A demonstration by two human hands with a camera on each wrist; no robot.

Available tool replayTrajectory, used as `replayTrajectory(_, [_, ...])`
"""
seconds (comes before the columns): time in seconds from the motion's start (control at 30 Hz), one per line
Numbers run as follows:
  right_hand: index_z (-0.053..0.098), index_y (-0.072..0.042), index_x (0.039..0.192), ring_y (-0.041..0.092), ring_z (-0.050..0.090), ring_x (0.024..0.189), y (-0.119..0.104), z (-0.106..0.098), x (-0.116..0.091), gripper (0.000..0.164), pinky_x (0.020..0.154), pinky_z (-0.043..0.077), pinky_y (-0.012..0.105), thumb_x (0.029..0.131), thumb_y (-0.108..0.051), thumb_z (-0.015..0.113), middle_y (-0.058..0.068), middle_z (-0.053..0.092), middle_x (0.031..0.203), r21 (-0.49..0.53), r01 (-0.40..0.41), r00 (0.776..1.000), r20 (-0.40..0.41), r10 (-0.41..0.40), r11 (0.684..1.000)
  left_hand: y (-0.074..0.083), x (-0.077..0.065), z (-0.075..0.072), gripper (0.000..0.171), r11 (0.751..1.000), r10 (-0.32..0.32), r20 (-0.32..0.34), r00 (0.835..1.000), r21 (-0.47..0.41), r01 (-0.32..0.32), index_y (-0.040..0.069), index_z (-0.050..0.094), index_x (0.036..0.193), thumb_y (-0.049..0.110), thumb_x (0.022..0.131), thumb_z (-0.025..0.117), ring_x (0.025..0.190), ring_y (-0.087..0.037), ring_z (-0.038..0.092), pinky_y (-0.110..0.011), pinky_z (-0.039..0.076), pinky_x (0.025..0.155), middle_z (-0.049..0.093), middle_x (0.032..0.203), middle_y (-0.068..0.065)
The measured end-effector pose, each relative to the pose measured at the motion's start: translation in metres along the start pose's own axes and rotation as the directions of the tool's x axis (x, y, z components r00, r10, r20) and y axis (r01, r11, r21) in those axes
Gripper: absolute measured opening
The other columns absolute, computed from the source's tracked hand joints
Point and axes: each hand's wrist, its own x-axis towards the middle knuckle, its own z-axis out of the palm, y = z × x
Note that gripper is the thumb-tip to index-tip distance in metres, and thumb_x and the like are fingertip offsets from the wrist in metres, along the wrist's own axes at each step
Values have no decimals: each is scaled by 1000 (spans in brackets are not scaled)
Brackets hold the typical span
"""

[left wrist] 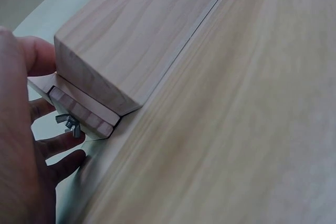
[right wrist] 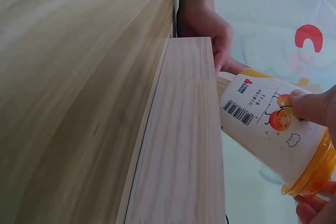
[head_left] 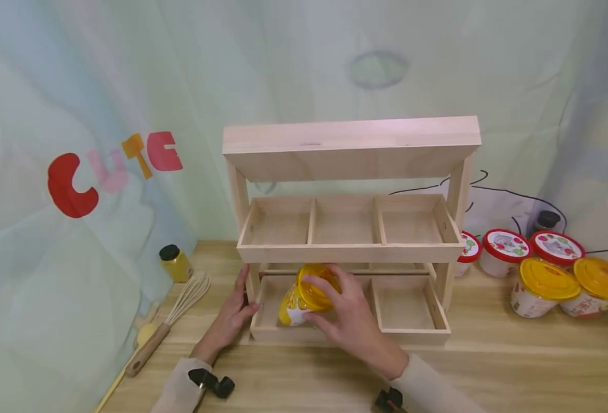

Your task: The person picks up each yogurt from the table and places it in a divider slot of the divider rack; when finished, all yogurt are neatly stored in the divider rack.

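Note:
My right hand (head_left: 353,315) grips a white cup (right wrist: 268,119) with a yellow lid (head_left: 316,289) and cartoon fruit on its side. The cup tilts over the left part of the lower tray in a two-tier wooden rack (head_left: 350,253). In the right wrist view, the thumb presses the cup's printed side and other fingers lie by the lid. Against the rack's left end rests my left hand (head_left: 229,315), thumb at the lower tray's corner and fingers extended along the upright. A wing nut (left wrist: 69,123) shows beside those fingers in the left wrist view.
On the right stand tubs with red lids (head_left: 506,244) and tubs with yellow lids (head_left: 549,279), near a dark-capped bottle (head_left: 546,221). A whisk (head_left: 172,318) and a yellow jar (head_left: 176,264) with a black lid are on the left. A printed curtain (head_left: 304,69) hangs behind.

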Motion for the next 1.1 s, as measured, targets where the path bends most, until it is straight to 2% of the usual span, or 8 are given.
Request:
replayTrajectory(0.13, [61, -31, 145, 36, 63, 128, 0, 10, 2, 68, 102, 55, 58, 84, -36, 92, 19, 61, 143, -31, 16, 1000, -2, -16, 999, -2, -2, 1, 91, 999, -17, 8, 1000, -28, 17, 12, 2, 172, 4, 101, 58, 146, -46, 51, -17, 30, 120, 53, 159, -31])
replayTrajectory(0.33, [59, -36, 147, 36, 62, 126, -3, 21, 11, 71, 99, 55, 54, 85, -37, 92, 18, 61, 143, -97, 28, 998, 52, -23, 995, -2, -4, -1, 93, 998, 3, -12, 1000, -57, -3, 14, 4, 172, 1, 99, 61, 148, -5, 45, -8, 28, 116, 53, 157, -33])
replayTrajectory(0.4, [59, -37, 148, 37, 61, 129, -4, 24, 14, 71, 100, 54, 54, 85, -37, 92, 18, 60, 145, -113, 25, 996, 83, -15, 993, -1, -4, -2, 94, 998, 16, -23, 1000, -57, -17, 14, 5, 172, 0, 99, 62, 147, 1, 43, -7, 28, 115, 54, 156, -34])
replayTrajectory(0.47, [59, -38, 149, 37, 60, 130, -4, 28, 16, 71, 100, 54, 54, 86, -38, 91, 17, 59, 147, -132, 26, 994, 110, -11, 991, 0, -3, -3, 96, 998, 30, -32, 999, -51, -31, 15, 5, 172, -2, 98, 63, 146, 1, 45, -7, 29, 115, 55, 155, -34])
replayTrajectory(0.7, [59, -41, 149, 38, 59, 128, -9, 37, 23, 74, 98, 53, 54, 83, -44, 92, 20, 59, 146, -170, 46, 990, 143, -22, 984, -8, -1, -2, 96, 996, 70, -39, 997, -56, -72, 19, 6, 173, 4, 98, 64, 143, -33, 57, -7, 29, 115, 57, 153, -33])
replayTrajectory(0.8, [59, -42, 149, 40, 59, 127, -12, 41, 25, 76, 98, 54, 55, 81, -45, 93, 22, 58, 145, -187, 49, 989, 148, -21, 981, -14, -1, 0, 95, 993, 92, -46, 995, -64, -95, 21, 8, 174, 8, 99, 64, 143, -28, 58, -7, 31, 115, 58, 153, -30])
replayTrajectory(1.03, [65, -38, 144, 40, 58, 125, -14, 49, 25, 70, 96, 54, 55, 81, -46, 93, 23, 57, 144, -212, 52, 988, 151, -20, 976, -20, -2, 2, 93, 992, 104, -54, 993, -69, -107, 22, 10, 174, 13, 99, 64, 143, -38, 56, -16, 36, 115, 58, 156, -27])
replayTrajectory(1.1, [66, -38, 144, 40, 57, 125, -16, 51, 25, 68, 97, 53, 54, 82, -46, 93, 23, 57, 143, -208, 50, 988, 156, -17, 977, -28, -4, 5, 92, 989, 126, -60, 990, -67, -130, 20, 10, 174, 14, 100, 64, 145, -29, 56, -15, 36, 115, 58, 156, -23])
